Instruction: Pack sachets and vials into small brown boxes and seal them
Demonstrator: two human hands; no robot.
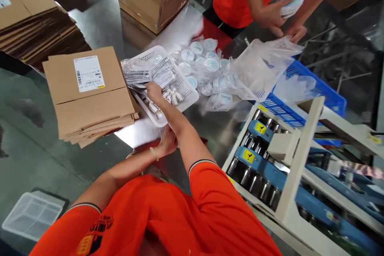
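Note:
Reaching into a white perforated plastic basket (187,92), my right hand (154,92) has its fingers curled down beside a pile of flat silvery-white packets (163,73). What those fingers grip, if anything, is hidden. Small white and brownish pieces (174,96) lie loose in the same basket, below the packets. My left hand (168,142), with a pale band on its wrist, is close to the basket's near rim and partly covered by my right forearm. Its fingers do not show clearly. Round white-and-teal items in clear bags (210,64) lie heaped right of the basket.
Flattened cartons (93,108) are stacked left of the basket, with another stack (36,28) behind. An open carton (135,4) holds round containers. A roller machine (264,160) and blue crate (330,88) stand right. Across the table, a co-worker's hand (273,16) holds round white items.

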